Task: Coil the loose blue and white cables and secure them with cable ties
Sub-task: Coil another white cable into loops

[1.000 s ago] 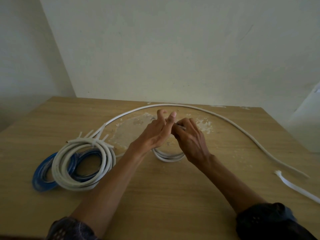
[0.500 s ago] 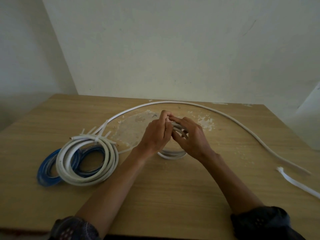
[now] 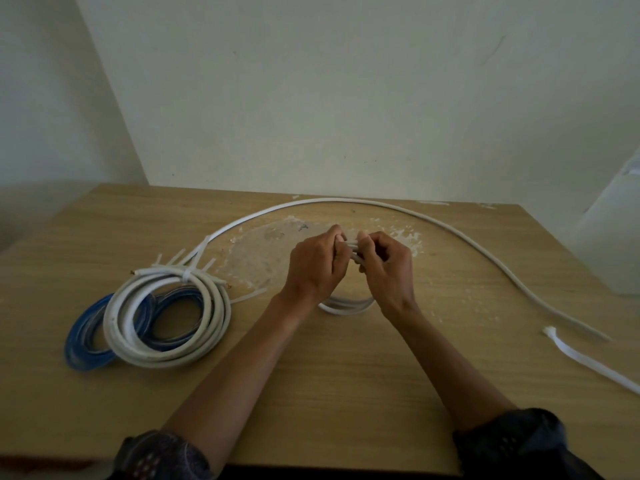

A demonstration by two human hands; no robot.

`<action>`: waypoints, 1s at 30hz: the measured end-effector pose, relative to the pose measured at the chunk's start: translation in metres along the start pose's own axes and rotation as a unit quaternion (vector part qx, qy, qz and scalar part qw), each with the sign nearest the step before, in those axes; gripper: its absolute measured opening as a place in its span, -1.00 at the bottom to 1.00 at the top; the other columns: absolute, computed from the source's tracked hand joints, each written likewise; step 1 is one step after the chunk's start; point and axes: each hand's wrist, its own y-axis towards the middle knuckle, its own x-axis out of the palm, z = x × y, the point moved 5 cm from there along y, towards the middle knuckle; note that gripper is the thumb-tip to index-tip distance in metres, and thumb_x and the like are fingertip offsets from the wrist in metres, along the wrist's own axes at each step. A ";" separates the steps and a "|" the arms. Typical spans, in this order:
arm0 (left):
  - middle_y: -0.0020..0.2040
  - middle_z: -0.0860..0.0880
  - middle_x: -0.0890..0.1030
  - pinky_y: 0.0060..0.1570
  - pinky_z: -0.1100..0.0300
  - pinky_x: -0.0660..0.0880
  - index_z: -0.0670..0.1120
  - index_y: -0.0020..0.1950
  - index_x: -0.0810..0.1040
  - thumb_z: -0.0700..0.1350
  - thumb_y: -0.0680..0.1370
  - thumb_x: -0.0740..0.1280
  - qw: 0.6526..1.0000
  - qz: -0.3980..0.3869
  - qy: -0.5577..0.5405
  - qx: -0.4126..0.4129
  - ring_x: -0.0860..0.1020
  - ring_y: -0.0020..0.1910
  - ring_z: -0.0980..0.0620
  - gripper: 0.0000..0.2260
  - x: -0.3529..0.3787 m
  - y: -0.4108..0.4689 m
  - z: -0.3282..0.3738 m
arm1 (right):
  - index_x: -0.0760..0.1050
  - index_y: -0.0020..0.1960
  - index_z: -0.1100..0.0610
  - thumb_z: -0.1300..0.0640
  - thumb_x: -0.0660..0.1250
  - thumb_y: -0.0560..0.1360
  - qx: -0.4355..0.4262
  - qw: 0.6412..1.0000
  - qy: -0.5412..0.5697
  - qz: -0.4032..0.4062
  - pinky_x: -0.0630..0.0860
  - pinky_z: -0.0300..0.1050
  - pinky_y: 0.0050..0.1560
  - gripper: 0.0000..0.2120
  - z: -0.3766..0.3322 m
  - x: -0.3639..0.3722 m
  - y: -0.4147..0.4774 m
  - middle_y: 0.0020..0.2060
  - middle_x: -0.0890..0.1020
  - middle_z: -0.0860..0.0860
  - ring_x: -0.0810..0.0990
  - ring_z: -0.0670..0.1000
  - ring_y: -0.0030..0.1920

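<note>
A small coil of thin white cable [image 3: 346,304] stands at the middle of the table, its top held between both hands. My left hand [image 3: 317,263] grips the coil's top from the left and my right hand [image 3: 388,265] grips it from the right, fingers curled round the strands. At the left lies a thick white cable coil [image 3: 166,317] bound with a white cable tie [image 3: 187,274], resting on a blue cable coil [image 3: 88,341]. A long loose white cable [image 3: 450,232] arcs across the back of the table.
Several loose white cable ties [image 3: 180,256] lie behind the thick coil. A flat white strip [image 3: 588,362] lies at the right edge. The wooden table [image 3: 346,393] has a worn pale patch [image 3: 263,251] at its middle. A wall stands close behind.
My left fingers, raised straight a second ago, have curled down onto the top of the small coil. Both hands now grip it close together.
</note>
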 end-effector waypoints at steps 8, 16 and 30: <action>-0.44 0.00 0.40 -0.44 0.25 0.23 -0.15 -0.22 0.45 -0.03 0.68 0.02 0.997 0.013 -0.074 -0.025 0.36 -0.51 0.08 -0.62 0.001 -0.003 -0.014 | 0.53 -0.20 0.20 0.22 0.23 0.66 0.056 0.997 0.037 0.035 0.49 -0.11 -0.34 -0.73 0.014 -0.009 0.004 -0.38 0.55 0.03 0.50 -0.08 -0.37; -0.42 0.04 0.45 -0.48 0.37 0.28 -0.11 -0.20 0.48 -0.02 0.69 0.02 0.993 0.047 -0.090 -0.059 0.41 -0.51 0.15 -0.62 0.002 -0.008 -0.016 | 0.44 0.39 0.16 -0.19 0.13 0.65 -0.183 0.934 -0.296 -0.082 0.47 -0.24 -0.24 -0.49 -0.002 0.006 -0.006 0.11 0.58 0.06 0.55 -0.13 -0.08; -0.45 0.00 0.46 -0.50 0.23 0.32 -0.13 -0.27 0.50 0.01 0.64 0.02 0.994 0.013 -0.065 -0.084 0.44 -0.51 0.05 -0.58 -0.002 -0.001 -0.018 | 0.46 0.19 0.19 -0.10 0.08 0.71 -0.285 0.897 -0.335 -0.046 0.46 -0.15 -0.56 -0.62 0.007 0.009 -0.007 -0.12 0.53 0.05 0.42 -0.05 -0.41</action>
